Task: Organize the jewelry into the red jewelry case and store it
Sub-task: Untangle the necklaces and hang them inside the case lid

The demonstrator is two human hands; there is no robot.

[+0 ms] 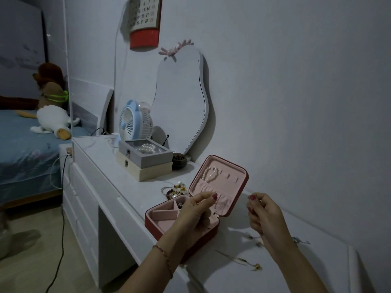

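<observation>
Presently: red jewelry case [165, 230], open on the white desk [118, 187], lid propped back; light, rigid shell with soft pink lining, best held by its base walls. Lid holds a pearl bracelet [209, 173] on hooks above a gathered pocket; base dividers hold one dark item, otherwise mostly bare. Left hand [197, 210] and right hand [261, 210] pinch with raised fingertips, likely a fine chain, too thin to confirm. Loose gold necklace [243, 261] lies near; slippery, tangle-prone, lift by clasp.
</observation>
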